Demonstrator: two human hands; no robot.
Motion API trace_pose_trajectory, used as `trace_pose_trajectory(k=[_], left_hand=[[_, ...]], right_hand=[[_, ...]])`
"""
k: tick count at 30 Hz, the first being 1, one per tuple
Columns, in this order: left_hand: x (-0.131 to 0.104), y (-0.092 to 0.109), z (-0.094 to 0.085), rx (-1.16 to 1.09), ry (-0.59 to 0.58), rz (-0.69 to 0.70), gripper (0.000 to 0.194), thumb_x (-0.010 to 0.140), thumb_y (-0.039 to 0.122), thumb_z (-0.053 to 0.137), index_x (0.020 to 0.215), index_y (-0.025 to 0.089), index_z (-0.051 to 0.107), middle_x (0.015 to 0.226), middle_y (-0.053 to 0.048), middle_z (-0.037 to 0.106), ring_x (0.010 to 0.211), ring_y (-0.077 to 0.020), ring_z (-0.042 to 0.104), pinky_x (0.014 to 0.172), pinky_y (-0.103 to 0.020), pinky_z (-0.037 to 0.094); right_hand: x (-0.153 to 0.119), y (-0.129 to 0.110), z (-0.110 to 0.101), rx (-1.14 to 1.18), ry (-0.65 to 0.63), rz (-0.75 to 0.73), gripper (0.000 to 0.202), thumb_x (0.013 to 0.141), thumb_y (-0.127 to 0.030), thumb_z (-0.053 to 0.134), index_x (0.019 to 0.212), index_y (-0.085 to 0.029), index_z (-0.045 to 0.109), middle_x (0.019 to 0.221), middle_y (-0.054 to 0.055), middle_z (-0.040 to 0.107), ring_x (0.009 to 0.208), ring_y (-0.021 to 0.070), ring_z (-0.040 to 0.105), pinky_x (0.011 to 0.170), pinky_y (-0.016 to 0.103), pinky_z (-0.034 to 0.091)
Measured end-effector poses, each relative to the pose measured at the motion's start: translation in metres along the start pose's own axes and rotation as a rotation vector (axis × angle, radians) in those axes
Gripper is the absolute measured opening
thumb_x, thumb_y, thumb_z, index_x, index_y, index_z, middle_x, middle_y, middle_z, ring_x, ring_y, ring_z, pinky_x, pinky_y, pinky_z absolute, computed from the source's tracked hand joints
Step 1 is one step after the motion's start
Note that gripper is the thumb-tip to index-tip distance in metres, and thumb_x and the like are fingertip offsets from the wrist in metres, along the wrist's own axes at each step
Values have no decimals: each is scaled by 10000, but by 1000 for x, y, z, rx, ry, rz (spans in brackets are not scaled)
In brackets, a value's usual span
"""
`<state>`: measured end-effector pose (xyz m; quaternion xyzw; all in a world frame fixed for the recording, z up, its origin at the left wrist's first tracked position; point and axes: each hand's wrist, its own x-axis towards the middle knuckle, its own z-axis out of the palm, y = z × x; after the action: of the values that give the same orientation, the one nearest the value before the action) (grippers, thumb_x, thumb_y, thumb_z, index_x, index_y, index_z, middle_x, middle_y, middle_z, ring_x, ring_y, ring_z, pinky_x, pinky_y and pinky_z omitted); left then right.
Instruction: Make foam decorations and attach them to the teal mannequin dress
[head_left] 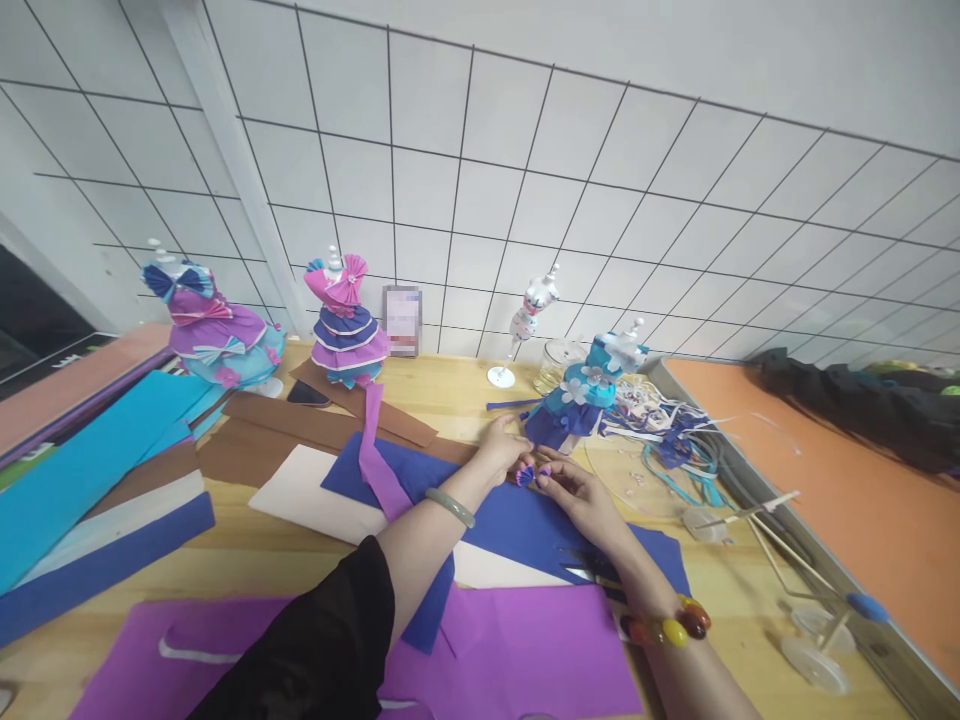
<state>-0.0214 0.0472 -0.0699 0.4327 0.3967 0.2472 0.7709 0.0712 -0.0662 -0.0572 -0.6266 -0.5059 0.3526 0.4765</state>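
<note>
A small pleated bow, blue with pink edges, is pinched between my two hands above the blue paper. My left hand is closed at the bow's left side, its fingertips partly hidden. My right hand has thumb and finger closed on the bow's right end. Just beyond my hands stands a mini dress form in a blue dress with pale flowers. Dark-handled scissors lie under my right forearm, partly covered.
Two dressed forms, one purple and turquoise, one pink and navy, stand at the back left. A bare dress form is near the wall. Purple paper lies in front; ribbon scraps and glue-tipped sticks are right.
</note>
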Motion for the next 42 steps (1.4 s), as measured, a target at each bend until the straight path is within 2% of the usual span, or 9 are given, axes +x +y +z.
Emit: trace_pose_trajectory(k=[3, 5, 8, 11, 14, 19, 25, 34, 42], left_hand=[[1, -1, 0, -15, 2, 10, 662, 693, -2, 494, 1288, 183, 268, 622, 35, 538, 334, -35, 417, 360, -162, 334], [1, -1, 0, -18, 1, 9, 656, 700, 1, 491, 1288, 183, 266, 625, 32, 542, 341, -36, 429, 358, -155, 331], [2, -2, 0, -17, 5, 2, 645, 718, 8, 465, 1299, 180, 245, 620, 27, 544, 352, -50, 460, 343, -149, 314], [3, -3, 1, -12, 21, -8, 659, 719, -1, 449, 1310, 186, 224, 616, 28, 547, 343, -50, 461, 334, -144, 305], [2, -3, 1, -11, 29, -4, 695, 702, -19, 468, 1314, 189, 213, 613, 30, 548, 340, -45, 459, 335, -140, 308], [-2, -2, 3, -32, 56, 28, 754, 664, -39, 520, 1314, 174, 202, 582, 43, 535, 343, -50, 462, 333, -138, 316], [-4, -1, 5, -95, 57, 16, 748, 639, -56, 521, 1292, 166, 231, 618, 39, 539, 336, -53, 471, 319, -142, 325], [-4, -1, 7, -110, 68, 4, 693, 662, -52, 475, 1281, 155, 241, 607, 42, 514, 362, -69, 500, 347, -157, 376], [-4, -1, 6, -183, 39, -14, 724, 672, -36, 502, 1304, 147, 200, 594, 37, 521, 386, -73, 513, 381, -165, 399]], right_hand=[[-2, -3, -2, 77, 50, 44, 221, 664, -421, 652, 749, -217, 660, 1143, 65, 582, 1066, 240, 504, 931, 355, 331], [-2, -4, -3, 185, 113, 97, 225, 649, -413, 670, 746, -211, 653, 1010, 53, 637, 924, 212, 569, 861, 331, 389], [-1, -6, -2, 376, 211, 200, 258, 610, -410, 703, 750, -201, 644, 786, 20, 659, 727, 162, 589, 724, 284, 448], [2, -8, 2, 460, 259, 263, 289, 580, -394, 729, 763, -189, 640, 704, 10, 648, 655, 143, 584, 627, 249, 456], [8, -9, 9, 420, 309, 263, 300, 576, -380, 733, 780, -186, 632, 685, 7, 652, 632, 131, 591, 574, 223, 446], [20, -2, 15, 295, 384, 157, 329, 559, -393, 730, 772, -170, 616, 690, 19, 665, 607, 132, 603, 576, 237, 450], [29, 9, 18, 227, 399, 130, 354, 547, -403, 726, 764, -150, 607, 661, 38, 665, 587, 146, 603, 576, 257, 455], [35, 17, 15, 141, 461, 106, 348, 564, -419, 705, 750, -152, 584, 663, 45, 662, 582, 157, 611, 582, 269, 470], [38, 19, 11, 54, 480, 110, 330, 569, -422, 695, 721, -146, 595, 658, 64, 659, 585, 172, 604, 563, 273, 461]])
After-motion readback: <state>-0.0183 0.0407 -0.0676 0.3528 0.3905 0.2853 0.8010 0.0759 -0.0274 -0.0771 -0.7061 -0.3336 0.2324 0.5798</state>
